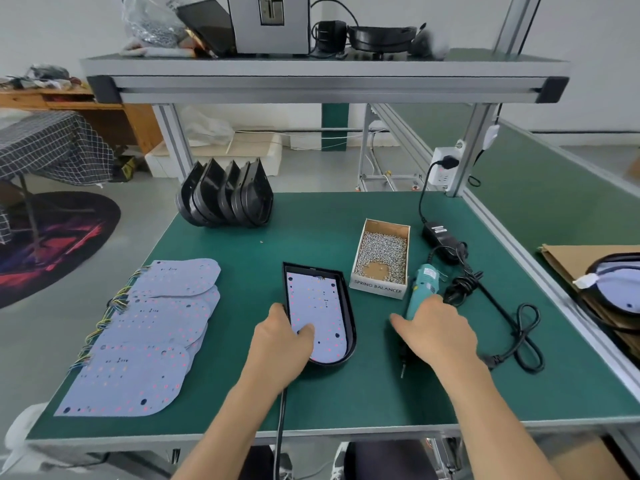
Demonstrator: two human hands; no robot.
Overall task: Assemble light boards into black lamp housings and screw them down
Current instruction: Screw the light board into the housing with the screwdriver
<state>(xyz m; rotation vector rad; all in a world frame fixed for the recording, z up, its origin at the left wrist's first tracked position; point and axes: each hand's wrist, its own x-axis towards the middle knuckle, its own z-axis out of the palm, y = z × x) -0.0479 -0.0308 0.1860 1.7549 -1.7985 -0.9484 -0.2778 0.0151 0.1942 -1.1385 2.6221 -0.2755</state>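
At the near middle of the table, the left hand [282, 336] presses straight fingers on a light board [320, 315] seated in a black lamp housing [348, 308]; the right hand [438, 329] rests over the teal screwdriver [420, 289], grip unclear. The board looks thin, stiff and fragile, best handled by its edges. Its long axis runs near-to-far, rounded end nearest, with the screw box [381, 258] just beyond on the right.

Green table [311, 237], black housing [349, 320], teal screwdriver [422, 289].
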